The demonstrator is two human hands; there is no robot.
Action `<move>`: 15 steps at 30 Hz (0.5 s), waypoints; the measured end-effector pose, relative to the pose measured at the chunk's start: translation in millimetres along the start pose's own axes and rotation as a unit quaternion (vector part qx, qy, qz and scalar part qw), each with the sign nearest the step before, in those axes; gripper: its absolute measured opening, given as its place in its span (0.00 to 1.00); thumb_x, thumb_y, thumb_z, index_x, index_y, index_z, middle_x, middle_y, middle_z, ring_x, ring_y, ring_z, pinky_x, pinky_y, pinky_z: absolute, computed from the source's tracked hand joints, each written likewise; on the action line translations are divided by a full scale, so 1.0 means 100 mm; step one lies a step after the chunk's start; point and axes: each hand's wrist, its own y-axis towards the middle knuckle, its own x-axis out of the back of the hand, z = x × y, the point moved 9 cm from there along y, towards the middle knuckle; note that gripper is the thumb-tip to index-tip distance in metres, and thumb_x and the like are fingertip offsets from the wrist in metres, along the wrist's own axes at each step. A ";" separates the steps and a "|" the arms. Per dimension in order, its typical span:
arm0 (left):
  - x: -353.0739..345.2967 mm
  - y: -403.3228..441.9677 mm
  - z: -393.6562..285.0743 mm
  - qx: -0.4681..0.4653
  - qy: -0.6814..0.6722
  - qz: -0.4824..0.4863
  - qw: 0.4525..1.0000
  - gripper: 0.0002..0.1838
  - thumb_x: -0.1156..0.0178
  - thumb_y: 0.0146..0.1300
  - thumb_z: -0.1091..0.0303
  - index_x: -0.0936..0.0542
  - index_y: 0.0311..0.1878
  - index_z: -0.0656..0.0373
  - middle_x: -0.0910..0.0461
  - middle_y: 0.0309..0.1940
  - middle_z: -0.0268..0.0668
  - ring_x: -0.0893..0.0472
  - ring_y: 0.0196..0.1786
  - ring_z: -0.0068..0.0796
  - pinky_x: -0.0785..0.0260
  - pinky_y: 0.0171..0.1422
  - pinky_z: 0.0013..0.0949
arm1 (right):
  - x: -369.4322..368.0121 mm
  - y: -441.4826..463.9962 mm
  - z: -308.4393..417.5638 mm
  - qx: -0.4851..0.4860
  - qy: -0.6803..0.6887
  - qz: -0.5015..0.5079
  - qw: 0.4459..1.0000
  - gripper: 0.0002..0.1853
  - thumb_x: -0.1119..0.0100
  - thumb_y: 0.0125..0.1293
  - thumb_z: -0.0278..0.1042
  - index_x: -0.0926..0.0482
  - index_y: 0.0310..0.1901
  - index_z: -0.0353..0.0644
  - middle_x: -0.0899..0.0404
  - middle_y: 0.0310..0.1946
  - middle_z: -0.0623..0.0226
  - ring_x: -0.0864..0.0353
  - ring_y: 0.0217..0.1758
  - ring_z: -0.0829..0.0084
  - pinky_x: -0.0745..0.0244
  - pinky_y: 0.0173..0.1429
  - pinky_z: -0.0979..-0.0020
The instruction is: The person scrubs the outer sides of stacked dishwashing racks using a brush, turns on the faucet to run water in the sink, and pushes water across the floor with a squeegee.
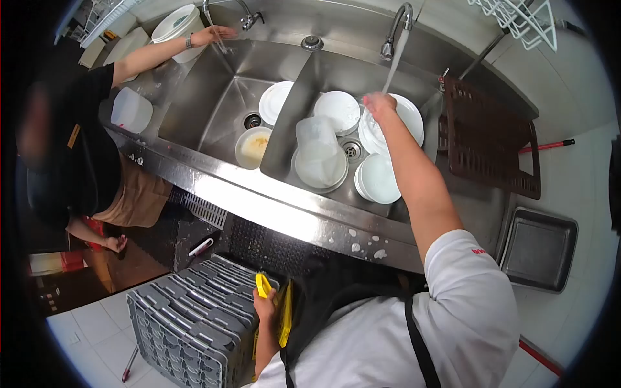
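In the head view, reaches with the right hand (380, 107) into the right sink (349, 77), below the tap (388, 48) and in line with its falling water (396, 68). Has the fingers over the left part of the stacked plates (409, 123), with some blur; cannot tell whether they grip a plate or only touch it. Holds a yellow handle (262, 284) in the left hand (265, 307), fingers closed around it, down beside the grey crates (194, 317) on the floor, well apart from the sink.

In the right sink, just nearer than the stacked plates, see nested bowls (380, 174); across the drain (351, 150) from these, a translucent tub (317, 139), tilted and lying partly over round dishes (339, 171). Behind the drain, find another white dish (336, 108).

In the left sink (213, 97), note a lone plate (275, 100) near the divider and, nearer the front edge, a soup bowl (253, 147) with cloudy liquid and brown bits. To the right of the sinks, note a brown rack (485, 139) standing tilted and, below it, a metal tray (542, 249).

At far left, see a co-worker (71, 161) in a dark top, with one hand (217, 33) stretched to the back of the left sink and the other hanging low.
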 end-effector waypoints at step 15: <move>0.12 0.19 0.33 -0.069 0.039 -0.001 0.997 0.32 0.25 0.56 0.61 0.26 0.60 0.62 0.16 0.46 0.55 0.17 0.52 0.56 0.26 0.57 0.46 | -0.01 0.05 0.01 0.207 -0.653 0.100 0.722 0.05 0.37 0.60 0.30 0.17 0.34 0.39 0.14 0.34 0.60 0.15 0.34 0.65 0.20 0.34 0.64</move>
